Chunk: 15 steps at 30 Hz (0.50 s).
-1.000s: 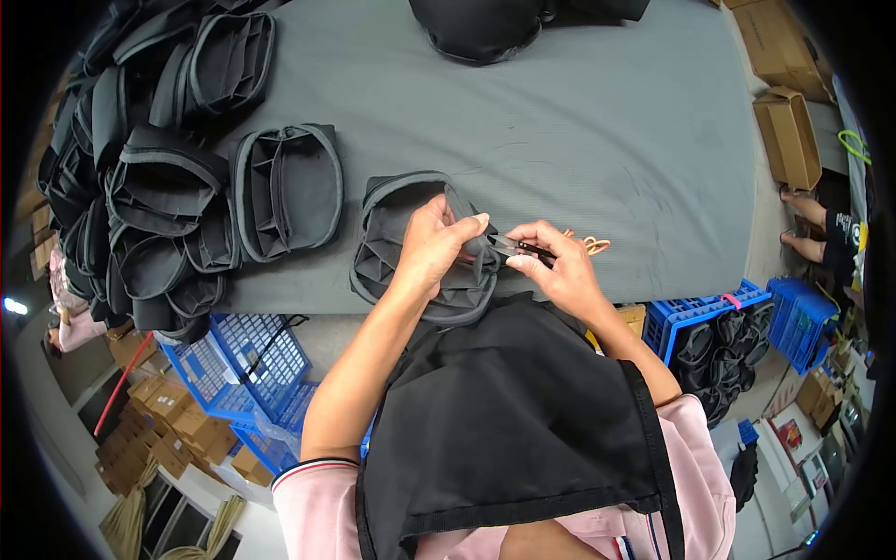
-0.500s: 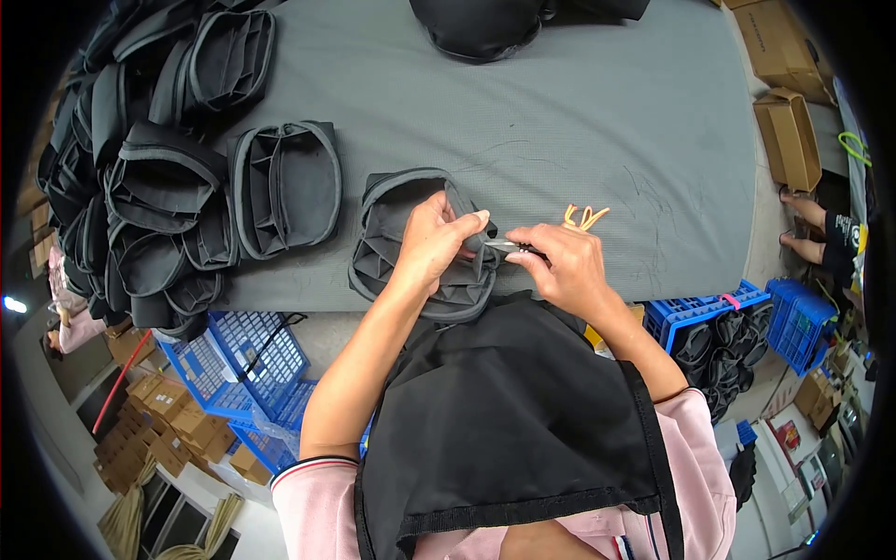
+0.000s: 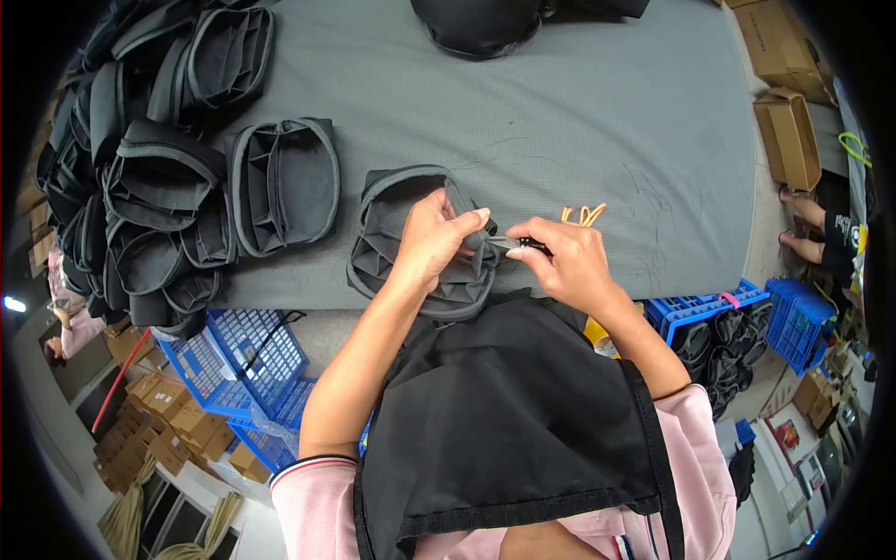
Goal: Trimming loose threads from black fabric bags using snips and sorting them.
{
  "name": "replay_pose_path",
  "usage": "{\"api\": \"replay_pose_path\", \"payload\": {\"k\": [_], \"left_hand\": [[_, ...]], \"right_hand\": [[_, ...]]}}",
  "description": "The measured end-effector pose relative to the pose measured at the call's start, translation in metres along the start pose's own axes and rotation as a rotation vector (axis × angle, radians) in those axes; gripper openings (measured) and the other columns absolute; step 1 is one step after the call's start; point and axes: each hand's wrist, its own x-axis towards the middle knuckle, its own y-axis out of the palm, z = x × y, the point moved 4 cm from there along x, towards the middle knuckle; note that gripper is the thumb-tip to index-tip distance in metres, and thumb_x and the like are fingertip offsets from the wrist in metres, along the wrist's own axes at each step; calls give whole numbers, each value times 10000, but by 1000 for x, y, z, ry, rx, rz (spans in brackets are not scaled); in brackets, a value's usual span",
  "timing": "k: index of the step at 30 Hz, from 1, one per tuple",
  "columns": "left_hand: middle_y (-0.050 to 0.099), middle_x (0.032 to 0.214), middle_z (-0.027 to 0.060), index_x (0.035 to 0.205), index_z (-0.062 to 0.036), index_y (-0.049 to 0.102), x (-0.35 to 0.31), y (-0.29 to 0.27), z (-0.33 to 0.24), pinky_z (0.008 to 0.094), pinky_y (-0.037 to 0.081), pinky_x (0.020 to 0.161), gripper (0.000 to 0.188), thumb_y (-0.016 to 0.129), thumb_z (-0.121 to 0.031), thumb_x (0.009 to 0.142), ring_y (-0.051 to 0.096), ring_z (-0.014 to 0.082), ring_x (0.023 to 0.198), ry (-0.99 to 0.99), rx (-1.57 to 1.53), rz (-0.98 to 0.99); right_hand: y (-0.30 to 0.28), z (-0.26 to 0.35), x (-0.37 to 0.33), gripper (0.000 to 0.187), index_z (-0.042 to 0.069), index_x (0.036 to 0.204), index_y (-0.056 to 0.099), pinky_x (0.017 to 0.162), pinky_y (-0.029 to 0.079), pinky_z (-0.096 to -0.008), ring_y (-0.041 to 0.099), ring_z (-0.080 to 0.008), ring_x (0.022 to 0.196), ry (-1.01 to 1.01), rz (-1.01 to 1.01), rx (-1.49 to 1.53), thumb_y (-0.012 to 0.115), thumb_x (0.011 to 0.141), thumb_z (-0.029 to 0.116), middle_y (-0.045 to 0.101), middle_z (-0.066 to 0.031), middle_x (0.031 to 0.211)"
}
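Observation:
An open black-and-grey fabric pouch (image 3: 378, 224) with inner dividers lies at the table's near edge. My left hand (image 3: 431, 233) reaches into it and pinches its right rim between thumb and fingers. My right hand (image 3: 571, 261) holds a slim metal-tipped tool (image 3: 534, 245) with a black grip, its exact kind unclear. The tool's tip points left at the pinched rim, close to my left fingertips; whether it touches the fabric I cannot tell. Yellow-orange loops (image 3: 585, 215) show just beyond my right knuckles.
Several similar pouches (image 3: 285, 187) are heaped along the table's left side. A black bundle (image 3: 481, 28) lies at the far edge. Blue plastic crates (image 3: 252, 359) stand below the table on both sides. Cardboard boxes (image 3: 789, 140) and another person's legs (image 3: 807, 229) are at the right.
My right hand has shifted slightly and its index finger is straighter, showing more of the tool's black grip. My left hand keeps its pinch on the pouch rim.

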Motion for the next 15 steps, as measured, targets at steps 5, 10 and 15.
{"api": "replay_pose_path", "payload": {"k": [5,10,15], "left_hand": [[568,703,18,787,-60,522,-3,-1,0,234,467,532,223,690,-204,767,554,90,612,-43,51,-19],[574,753,25,798,-56,536,3,-9,-17,264,479,671,333,593,-378,859,553,98,684,100,-86,-1],[550,938,159,886,62,597,-23,9,-47,384,412,823,622,689,-506,650,506,286,964,391,1118,-32]], "right_hand": [[10,-16,-6,148,21,906,606,556,437,-252,589,-137,612,245,8,458,646,782,90,631,-57,753],[26,-19,-24,258,12,998,555,588,396,-162,484,-18,644,412,-233,838,670,768,36,588,3,811],[42,-36,-9,189,24,921,573,537,373,-170,443,-14,592,708,-219,847,677,770,72,569,26,748]]}}
